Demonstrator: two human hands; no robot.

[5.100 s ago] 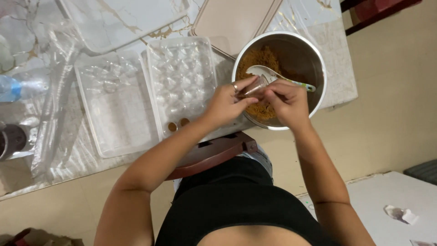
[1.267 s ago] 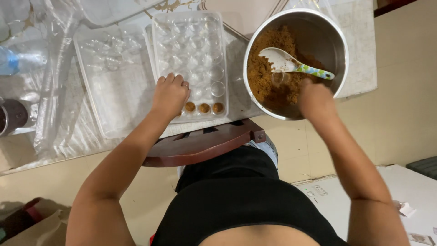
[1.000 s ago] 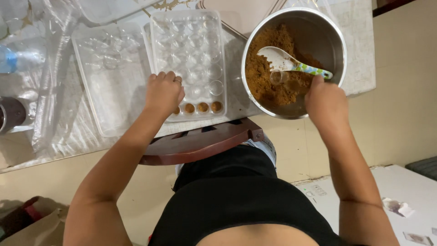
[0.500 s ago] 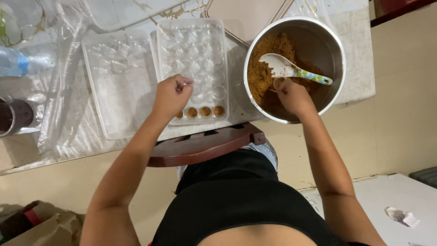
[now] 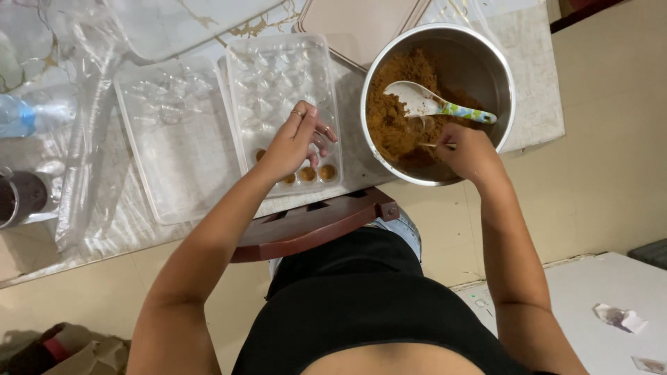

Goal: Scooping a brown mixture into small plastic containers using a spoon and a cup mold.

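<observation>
head view, looking down. the left hand (image 5: 292, 147) rests on the near end of a clear plastic mould tray (image 5: 283, 97), fingers loosely spread and gripping nothing; small brown balls (image 5: 317, 172) sit in the cavities of the tray's nearest row, just beside and partly under the hand. the right hand (image 5: 467, 149) reaches into a round steel bowl (image 5: 497, 75) and its fingers are pinched together on what looks like a bit of the brown mixture (image 5: 392, 118), though the exact grip cannot be told. a white spoon with a patterned handle (image 5: 434, 105) lies in the bowl, touching the mixture, just beyond the right hand. a second clear tray (image 5: 177, 139) lies beside the first on the bench (image 5: 535, 83). a brown chair back (image 5: 313, 226) stands between bench and person.
</observation>
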